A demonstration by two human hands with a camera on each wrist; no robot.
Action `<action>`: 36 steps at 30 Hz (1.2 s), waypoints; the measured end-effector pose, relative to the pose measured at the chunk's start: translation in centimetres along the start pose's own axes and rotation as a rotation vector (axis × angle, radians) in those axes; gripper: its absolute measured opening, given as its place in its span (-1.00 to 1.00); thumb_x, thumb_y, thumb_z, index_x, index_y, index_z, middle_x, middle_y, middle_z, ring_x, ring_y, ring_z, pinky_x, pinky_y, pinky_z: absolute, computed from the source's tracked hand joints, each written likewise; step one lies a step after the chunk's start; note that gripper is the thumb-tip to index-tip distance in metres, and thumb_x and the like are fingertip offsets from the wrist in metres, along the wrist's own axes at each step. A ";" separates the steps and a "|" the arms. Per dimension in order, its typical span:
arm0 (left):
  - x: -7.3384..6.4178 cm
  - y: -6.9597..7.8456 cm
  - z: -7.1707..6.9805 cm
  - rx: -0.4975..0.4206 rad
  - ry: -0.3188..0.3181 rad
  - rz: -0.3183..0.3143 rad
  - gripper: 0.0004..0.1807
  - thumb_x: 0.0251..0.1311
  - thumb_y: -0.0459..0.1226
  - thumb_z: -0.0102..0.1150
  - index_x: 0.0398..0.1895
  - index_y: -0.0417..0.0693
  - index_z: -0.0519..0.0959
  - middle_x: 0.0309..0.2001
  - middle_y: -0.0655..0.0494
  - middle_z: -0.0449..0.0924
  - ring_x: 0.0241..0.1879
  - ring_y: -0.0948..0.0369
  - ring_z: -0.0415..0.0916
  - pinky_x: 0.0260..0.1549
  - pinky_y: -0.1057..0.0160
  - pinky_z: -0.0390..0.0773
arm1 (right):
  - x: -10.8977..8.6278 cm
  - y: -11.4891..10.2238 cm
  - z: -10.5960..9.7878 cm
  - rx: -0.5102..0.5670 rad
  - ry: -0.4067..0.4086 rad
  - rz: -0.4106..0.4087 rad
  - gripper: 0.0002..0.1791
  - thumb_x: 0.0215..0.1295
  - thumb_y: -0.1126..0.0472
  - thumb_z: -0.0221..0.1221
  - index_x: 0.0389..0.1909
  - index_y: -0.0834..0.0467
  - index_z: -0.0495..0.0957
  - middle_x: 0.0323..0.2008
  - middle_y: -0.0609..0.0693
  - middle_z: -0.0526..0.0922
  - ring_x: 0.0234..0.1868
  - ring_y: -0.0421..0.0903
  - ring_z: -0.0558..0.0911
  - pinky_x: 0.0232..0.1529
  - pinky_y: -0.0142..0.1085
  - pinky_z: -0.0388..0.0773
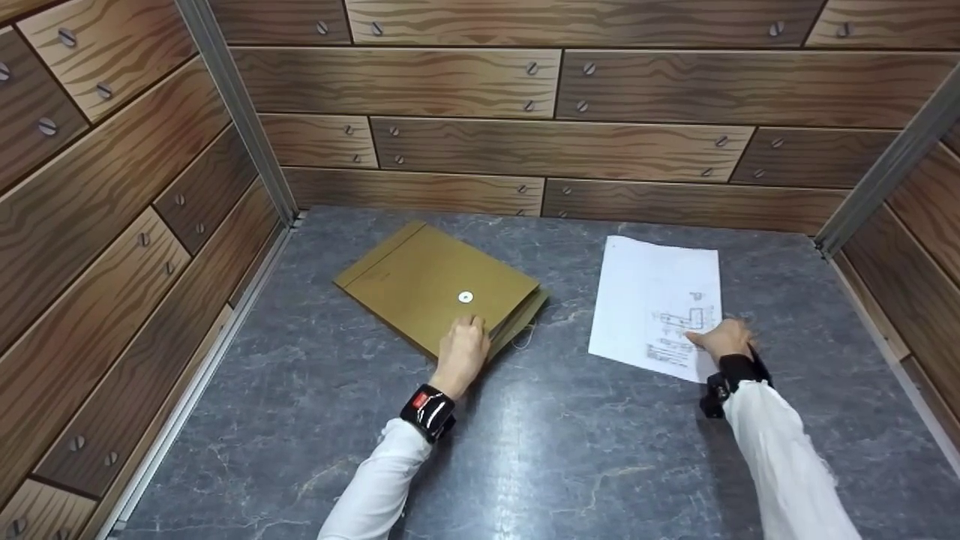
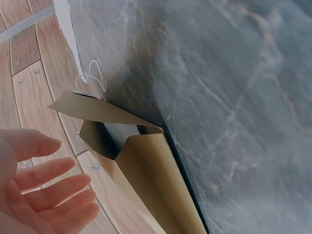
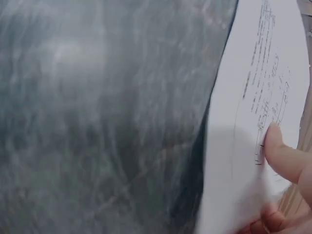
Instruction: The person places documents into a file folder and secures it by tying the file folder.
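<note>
A brown document envelope (image 1: 420,277) lies askew on the table, with a white round button on its face. Its open mouth (image 2: 114,134) shows something pale inside, and a loose string loops out by the flap (image 2: 100,109). My left hand (image 1: 463,349) is over the envelope's near edge; in the left wrist view its fingers (image 2: 63,192) are loosely bent, apart from the envelope, holding nothing. On the right lies white paper (image 1: 645,292) printed with a diagram and text. My right hand (image 1: 726,339) pinches its right edge, thumb (image 3: 278,146) on top, fingers underneath.
The grey marbled table (image 1: 525,465) is bounded by wood-patterned panels at the back (image 1: 465,82) and on both sides. Metal rails (image 1: 244,112) run up the back corners. A dark strap with a device (image 1: 430,412) sits on each wrist.
</note>
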State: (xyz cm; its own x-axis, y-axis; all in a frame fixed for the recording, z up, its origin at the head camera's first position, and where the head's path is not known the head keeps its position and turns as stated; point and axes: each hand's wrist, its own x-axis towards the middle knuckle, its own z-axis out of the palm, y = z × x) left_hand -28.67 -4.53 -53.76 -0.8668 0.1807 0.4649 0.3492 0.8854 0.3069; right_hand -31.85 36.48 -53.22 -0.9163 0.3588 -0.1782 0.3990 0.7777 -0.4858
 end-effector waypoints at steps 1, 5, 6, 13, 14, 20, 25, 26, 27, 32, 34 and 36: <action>0.0 0.0 0.0 0.000 -0.001 0.000 -0.86 0.02 -0.35 0.21 -0.36 -0.25 0.54 -0.35 -0.04 0.50 -0.35 0.07 0.47 -0.48 0.20 0.54 | 0.0 0.0 0.0 0.031 0.000 0.005 -0.25 0.05 0.01 0.23 -0.05 0.61 0.28 -0.03 0.54 0.27 0.01 0.43 0.25 0.00 0.12 0.20; 0.1 0.0 0.0 -0.002 -0.002 0.001 -0.84 0.02 -0.34 0.21 -0.33 -0.25 0.55 -0.33 -0.04 0.50 -0.33 0.07 0.47 -0.46 0.20 0.55 | 0.0 -0.1 0.3 0.112 0.032 -0.013 -0.36 0.08 0.10 0.22 -0.06 0.58 0.31 -0.08 0.50 0.36 -0.05 0.39 0.35 -0.09 0.11 0.31; 0.1 0.0 0.0 -0.004 0.003 0.003 -0.84 0.02 -0.34 0.21 -0.34 -0.25 0.55 -0.33 -0.04 0.50 -0.32 0.07 0.47 -0.45 0.20 0.54 | 0.0 -0.2 0.4 0.136 0.044 -0.026 -0.41 0.09 0.14 0.21 -0.07 0.58 0.32 -0.10 0.50 0.38 -0.07 0.39 0.36 -0.11 0.10 0.32; 0.4 0.1 0.0 -0.071 0.086 0.056 -0.83 0.04 -0.37 0.19 -0.29 -0.26 0.54 -0.34 -0.04 0.51 -0.32 0.07 0.48 -0.42 0.21 0.54 | 0.0 -0.9 0.7 0.391 0.025 0.000 -0.45 0.21 0.24 0.11 0.09 0.55 0.26 0.02 0.44 0.35 -0.05 0.25 0.38 -0.09 -0.06 0.34; 0.5 0.1 0.0 -0.080 0.098 0.062 -0.83 0.04 -0.37 0.19 -0.28 -0.26 0.53 -0.34 -0.05 0.52 -0.31 0.07 0.48 -0.42 0.22 0.54 | 0.0 -1.1 0.6 0.426 0.005 0.014 -0.41 0.22 0.23 0.10 0.13 0.55 0.21 0.07 0.44 0.31 0.00 0.24 0.36 -0.06 -0.07 0.32; 0.8 0.3 0.2 -0.144 0.112 0.070 -0.80 0.07 -0.34 0.19 -0.27 -0.30 0.53 -0.33 -0.09 0.54 -0.29 0.05 0.50 -0.34 0.20 0.53 | -0.9 -2.6 0.7 0.633 -0.097 0.049 -0.48 0.21 0.24 0.13 0.10 0.48 0.29 -0.24 0.21 0.54 -0.27 0.00 0.52 -0.40 -0.36 0.43; 1.3 0.5 0.4 -0.245 0.044 0.074 -0.69 0.14 -0.26 0.15 -0.19 -0.38 0.49 -0.32 -0.15 0.53 -0.27 0.01 0.50 -0.24 0.15 0.49 | -1.6 -4.2 0.7 0.830 -0.198 0.064 -0.51 0.19 0.32 0.14 0.10 0.47 0.30 -0.51 -0.07 0.57 -0.51 -0.20 0.56 -0.45 -0.35 0.50; 1.4 0.6 0.4 -0.277 0.025 0.067 -0.67 0.16 -0.25 0.13 -0.18 -0.40 0.47 -0.32 -0.17 0.52 -0.27 0.00 0.50 -0.23 0.14 0.48 | -1.7 -4.5 0.6 0.856 -0.213 0.067 -0.51 0.19 0.33 0.14 0.10 0.47 0.29 -0.52 -0.08 0.57 -0.52 -0.20 0.56 -0.44 -0.34 0.51; 1.5 0.6 0.4 -0.320 0.004 0.054 -0.66 0.17 -0.24 0.12 -0.17 -0.42 0.46 -0.31 -0.19 0.52 -0.27 -0.01 0.50 -0.23 0.15 0.49 | -1.8 -4.9 0.6 0.873 -0.225 0.063 -0.50 0.19 0.33 0.15 0.10 0.47 0.28 -0.53 -0.08 0.58 -0.52 -0.20 0.57 -0.44 -0.34 0.51; 1.9 0.7 0.3 -0.542 -0.108 -0.063 -0.60 0.23 -0.18 0.04 -0.13 -0.44 0.46 -0.20 -0.26 0.52 -0.20 0.00 0.52 -0.19 0.21 0.48 | -2.8 -6.8 0.9 0.908 -0.281 0.037 -0.52 0.17 0.34 0.16 0.07 0.47 0.29 -0.53 -0.05 0.59 -0.50 -0.17 0.58 -0.44 -0.33 0.52; 2.1 0.8 0.2 -0.603 -0.138 -0.117 -0.58 0.25 -0.13 0.01 -0.12 -0.39 0.48 -0.16 -0.21 0.53 -0.15 0.03 0.51 -0.15 0.22 0.45 | -3.2 -7.5 1.1 0.908 -0.299 0.023 -0.52 0.17 0.34 0.16 0.06 0.48 0.29 -0.52 -0.03 0.59 -0.49 -0.16 0.58 -0.44 -0.33 0.52; 2.3 0.9 0.2 -0.645 -0.148 -0.162 -0.57 0.26 -0.08 -0.02 -0.12 -0.33 0.51 -0.17 -0.14 0.56 -0.14 0.06 0.50 -0.13 0.23 0.43 | -3.8 -8.0 1.4 0.900 -0.313 0.011 -0.53 0.18 0.33 0.16 0.06 0.48 0.29 -0.50 -0.02 0.58 -0.48 -0.15 0.58 -0.44 -0.33 0.52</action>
State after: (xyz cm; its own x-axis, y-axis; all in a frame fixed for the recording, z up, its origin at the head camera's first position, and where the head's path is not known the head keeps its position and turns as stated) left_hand -30.40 -3.29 -52.59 -0.9496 0.1644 0.2668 0.3133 0.4822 0.8181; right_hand -31.66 28.14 -49.86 -0.9327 0.1076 -0.3443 0.3499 0.0388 -0.9360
